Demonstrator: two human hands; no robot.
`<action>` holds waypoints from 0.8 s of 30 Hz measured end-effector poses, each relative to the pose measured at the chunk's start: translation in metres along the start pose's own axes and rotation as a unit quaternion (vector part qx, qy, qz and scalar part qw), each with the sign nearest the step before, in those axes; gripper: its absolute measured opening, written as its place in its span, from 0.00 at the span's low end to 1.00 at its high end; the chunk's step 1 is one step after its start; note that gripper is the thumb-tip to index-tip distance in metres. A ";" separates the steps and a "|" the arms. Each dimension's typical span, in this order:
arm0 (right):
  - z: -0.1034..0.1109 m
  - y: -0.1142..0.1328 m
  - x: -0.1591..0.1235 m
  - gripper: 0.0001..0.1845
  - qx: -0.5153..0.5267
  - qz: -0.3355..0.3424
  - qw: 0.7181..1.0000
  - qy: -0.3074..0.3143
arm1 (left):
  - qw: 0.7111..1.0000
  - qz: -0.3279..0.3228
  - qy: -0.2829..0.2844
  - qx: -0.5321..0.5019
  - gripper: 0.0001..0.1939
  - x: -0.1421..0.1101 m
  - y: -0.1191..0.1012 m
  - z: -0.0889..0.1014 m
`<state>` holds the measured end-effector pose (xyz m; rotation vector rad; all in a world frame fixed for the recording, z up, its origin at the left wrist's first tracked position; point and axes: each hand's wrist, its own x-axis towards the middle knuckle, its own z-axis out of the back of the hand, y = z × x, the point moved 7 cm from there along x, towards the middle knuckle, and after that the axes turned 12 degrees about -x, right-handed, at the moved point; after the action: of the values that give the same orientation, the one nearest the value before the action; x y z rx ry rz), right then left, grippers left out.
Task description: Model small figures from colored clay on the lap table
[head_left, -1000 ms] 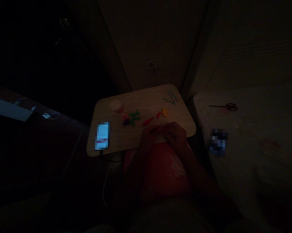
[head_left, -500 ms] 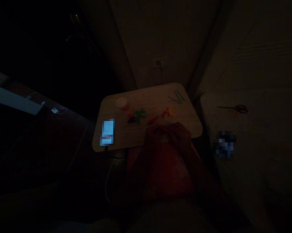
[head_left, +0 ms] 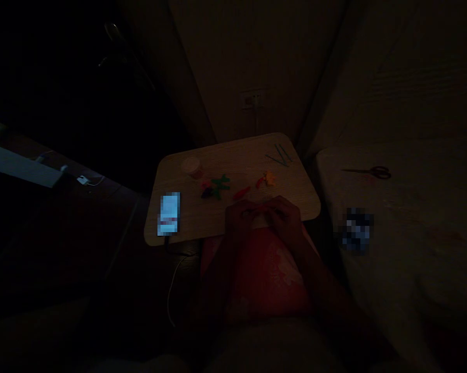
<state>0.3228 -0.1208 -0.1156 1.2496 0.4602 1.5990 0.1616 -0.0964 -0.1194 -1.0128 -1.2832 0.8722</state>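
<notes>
- At the surface's (head_left: 198, 220) near edge, left hand (head_left: 239, 217) and right hand (head_left: 287, 217) grip a small red piece (head_left: 262, 208) between curled fingers (head_left: 279, 204).
- Just beyond the fingers lies a red strip (head_left: 241, 193).

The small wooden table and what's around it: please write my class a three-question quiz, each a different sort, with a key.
1. Fill in "near" or "far": the left hand and right hand are close together at the ____ edge of the wooden table.
2. Where are the scissors? A) beside the lit screen; B) on the pale surface right of the table; C) between the hands.
3. True or false: the tub stands left of the yellow piece.
Key: 1 near; 2 B; 3 true.
</notes>
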 end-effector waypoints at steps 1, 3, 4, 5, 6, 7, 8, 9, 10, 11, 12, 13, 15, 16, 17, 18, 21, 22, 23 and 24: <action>-0.001 0.000 0.000 0.07 0.005 0.000 1.000 0.002 | 1.000 0.003 0.002 0.005 0.07 0.000 0.001 0.000; -0.001 -0.002 0.000 0.06 0.010 0.001 1.000 0.008 | 1.000 0.007 0.018 0.017 0.06 -0.001 0.004 -0.001; 0.000 -0.004 0.001 0.06 0.007 -0.001 1.000 0.009 | 0.999 0.008 0.022 0.027 0.05 0.000 0.006 -0.001; 0.002 -0.007 0.001 0.06 -0.001 -0.007 1.000 0.007 | 0.999 0.006 0.018 0.044 0.06 0.001 0.007 0.002; 0.006 -0.010 0.001 0.07 -0.014 -0.016 1.000 0.000 | 0.998 -0.001 0.008 0.068 0.08 0.002 0.008 0.005; 0.010 -0.015 0.002 0.07 -0.032 -0.027 0.999 -0.011 | 0.995 -0.014 -0.009 0.100 0.11 0.005 0.008 0.010; 0.015 -0.019 0.002 0.08 -0.051 -0.040 0.998 -0.023 | 0.989 -0.029 -0.028 0.140 0.14 0.009 0.007 0.015; 0.020 -0.024 0.003 0.10 -0.071 -0.052 0.996 -0.033 | 0.981 -0.049 -0.043 0.185 0.15 0.013 0.004 0.019; 0.024 -0.028 0.004 0.12 -0.088 -0.064 0.993 -0.037 | 0.970 -0.064 -0.054 0.230 0.14 0.018 0.003 0.022; 0.027 -0.032 0.005 0.14 -0.104 -0.075 0.991 -0.036 | 0.958 -0.070 -0.057 0.273 0.13 0.025 0.003 0.023; 0.028 -0.035 0.006 0.16 -0.119 -0.083 0.989 -0.031 | 0.948 -0.069 -0.048 0.307 0.12 0.033 0.004 0.022; 0.029 -0.037 0.008 0.16 -0.137 -0.086 0.987 -0.023 | 0.941 -0.067 -0.034 0.331 0.12 0.041 0.005 0.019; 0.029 -0.039 0.013 0.15 -0.185 -0.071 0.980 -0.001 | 0.929 -0.064 0.004 0.364 0.11 0.058 0.009 0.008; 0.029 -0.040 0.016 0.13 -0.214 -0.058 0.975 0.012 | 0.923 -0.061 0.022 0.380 0.10 0.066 0.012 0.001; 0.028 -0.041 0.019 0.13 -0.242 -0.045 0.969 0.023 | 0.915 -0.055 0.041 0.397 0.10 0.074 0.015 -0.007; 0.027 -0.043 0.022 0.12 -0.265 -0.034 0.963 0.033 | 0.908 -0.044 0.056 0.413 0.11 0.080 0.020 -0.014; 0.028 -0.052 0.030 0.13 -0.286 -0.024 0.957 0.040 | 0.893 -0.023 0.084 0.442 0.12 0.092 0.030 -0.030; 0.029 -0.056 0.033 0.14 -0.276 -0.026 0.960 0.037 | 0.890 -0.020 0.086 0.447 0.10 0.094 0.032 -0.033; 0.029 -0.059 0.036 0.15 -0.262 -0.031 0.964 0.032 | 0.888 -0.019 0.084 0.451 0.09 0.095 0.032 -0.034; 0.029 -0.062 0.040 0.17 -0.246 -0.040 0.968 0.023 | 0.888 -0.019 0.079 0.453 0.08 0.095 0.033 -0.035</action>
<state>0.3791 -0.0682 -0.1328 0.8078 0.1229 1.5527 0.2071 -0.0003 -0.1184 -0.2923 -0.6079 1.1635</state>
